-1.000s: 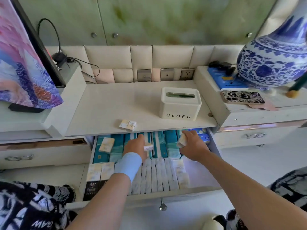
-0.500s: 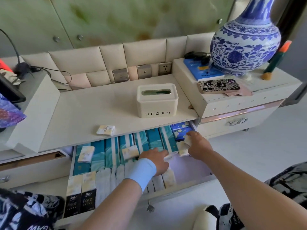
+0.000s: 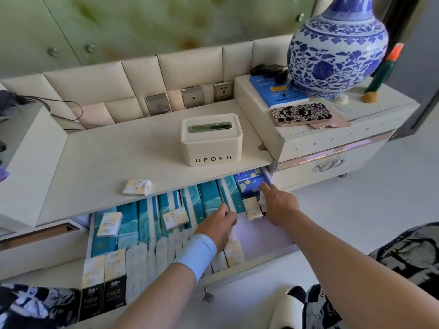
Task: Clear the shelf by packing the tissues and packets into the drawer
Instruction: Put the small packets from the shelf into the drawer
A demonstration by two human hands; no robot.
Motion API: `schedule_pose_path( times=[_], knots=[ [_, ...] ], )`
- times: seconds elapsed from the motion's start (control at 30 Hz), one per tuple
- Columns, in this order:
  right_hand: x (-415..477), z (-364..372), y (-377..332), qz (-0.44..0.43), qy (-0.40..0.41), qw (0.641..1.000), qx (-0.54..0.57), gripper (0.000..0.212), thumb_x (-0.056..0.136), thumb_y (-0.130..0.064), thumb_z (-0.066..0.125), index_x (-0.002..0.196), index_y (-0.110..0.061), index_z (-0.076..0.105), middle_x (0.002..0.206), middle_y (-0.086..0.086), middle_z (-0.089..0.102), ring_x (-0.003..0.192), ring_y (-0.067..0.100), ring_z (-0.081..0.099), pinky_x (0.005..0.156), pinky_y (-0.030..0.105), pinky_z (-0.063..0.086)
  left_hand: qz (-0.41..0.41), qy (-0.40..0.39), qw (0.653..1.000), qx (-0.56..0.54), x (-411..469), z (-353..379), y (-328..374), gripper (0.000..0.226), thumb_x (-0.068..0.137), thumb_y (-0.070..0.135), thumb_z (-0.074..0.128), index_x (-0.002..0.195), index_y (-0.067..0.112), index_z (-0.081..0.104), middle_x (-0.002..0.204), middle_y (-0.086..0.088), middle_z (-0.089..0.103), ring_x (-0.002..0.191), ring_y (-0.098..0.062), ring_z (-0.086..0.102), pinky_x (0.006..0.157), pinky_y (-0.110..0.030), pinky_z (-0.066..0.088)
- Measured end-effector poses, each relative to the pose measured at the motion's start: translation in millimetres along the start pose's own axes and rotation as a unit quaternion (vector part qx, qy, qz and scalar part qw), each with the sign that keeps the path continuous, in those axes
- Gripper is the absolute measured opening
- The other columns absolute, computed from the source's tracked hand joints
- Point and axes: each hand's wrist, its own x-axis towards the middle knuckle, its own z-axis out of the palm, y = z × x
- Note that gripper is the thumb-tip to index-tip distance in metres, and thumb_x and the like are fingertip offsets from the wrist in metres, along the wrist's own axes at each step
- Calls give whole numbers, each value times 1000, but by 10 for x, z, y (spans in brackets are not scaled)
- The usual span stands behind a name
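Note:
The drawer (image 3: 261, 264) under the shelf (image 3: 107, 157) stands pulled out, filled with teal tissue packs (image 3: 209, 198) and rows of pale packets (image 3: 142, 262). One small "Face" tissue packet (image 3: 137, 187) lies on the shelf's front edge. Two more small packets (image 3: 109, 224) lie on the teal packs. My left hand (image 3: 218, 224), with a blue wristband, rests on the packs in the drawer's middle, fingers fairly flat. My right hand (image 3: 278, 205) is at the drawer's right back corner, index finger on a blue floral pack (image 3: 249, 181). A white packet shows under its curled fingers.
A cream "UEOFU" tissue box (image 3: 211, 138) stands on the shelf. On the raised unit at the right are a blue-white vase (image 3: 337, 51), a phone (image 3: 301, 113) and a blue book (image 3: 273, 91). Wall sockets (image 3: 192, 97) sit behind. Black "Face" packs (image 3: 104, 281) fill the drawer's front left.
My left hand slid right across the drawer, away from a small packet now lying on the teal packs. My right hand moved to the right back corner. The view swung right.

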Motion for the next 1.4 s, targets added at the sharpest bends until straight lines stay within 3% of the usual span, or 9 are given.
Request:
schedule_pose_path(
  times=[0.17,0.3,0.47,0.67,0.87,1.07,1.23,1.33,1.4],
  knots=[
    [-9,96,27,-28,11,999,-27,56,85,-15,65,135,-28,42,140,-3,46,106,25,65,79,35,54,-10,-91,994,-57,65,-59,-29,45,89,31,56,132,20,53,126,1,40,102,-20,53,84,-31,47],
    [11,71,-30,-36,6,999,22,53,79,-27,63,128,-32,44,133,-1,50,107,24,62,84,35,52,2,-125,992,-24,125,-104,-131,43,92,18,56,135,22,54,125,-2,43,110,-24,54,91,-34,47],
    [22,119,-120,-65,-27,997,16,53,80,-45,66,126,-31,44,129,-1,55,115,22,59,91,35,49,5,-71,997,-2,128,-6,-199,44,92,7,54,133,23,56,120,-5,49,113,-27,51,92,-38,46],
    [93,112,-222,23,3,998,58,51,88,-43,62,128,-22,40,124,7,54,108,27,61,84,37,52,107,-70,989,80,23,0,-57,42,93,30,56,135,35,54,136,2,42,125,-21,35,98,-37,38],
    [92,81,-175,96,0,980,172,65,84,-21,56,139,-18,22,120,11,38,103,36,58,82,40,52,98,-71,988,98,64,83,-102,51,84,3,65,124,33,63,135,1,42,123,-26,37,93,-35,41],
    [48,127,-60,34,20,998,43,57,95,-41,57,138,-15,30,135,7,34,93,34,66,70,39,52,110,-116,975,151,104,59,-1,57,88,11,60,141,30,49,140,4,44,126,-23,37,99,-36,41],
    [72,219,0,-12,-1,1000,28,61,92,-16,63,142,-11,30,154,11,16,104,32,64,78,39,54,94,-159,972,145,91,48,-4,58,90,14,54,145,29,43,146,4,40,132,-24,34,102,-39,42],
    [74,210,-43,-26,-32,998,-54,71,94,-8,54,153,-5,16,163,11,-2,119,29,60,86,38,51,86,-103,988,72,5,0,-44,54,92,14,49,144,28,43,146,5,39,131,-22,38,102,-40,42],
    [86,170,-61,-27,-20,996,-84,66,93,-8,56,151,-8,24,163,7,8,110,30,64,82,38,53,58,-28,998,3,-51,-65,-138,45,95,18,46,139,28,48,140,6,42,126,-19,43,97,-36,43]
  ],
)
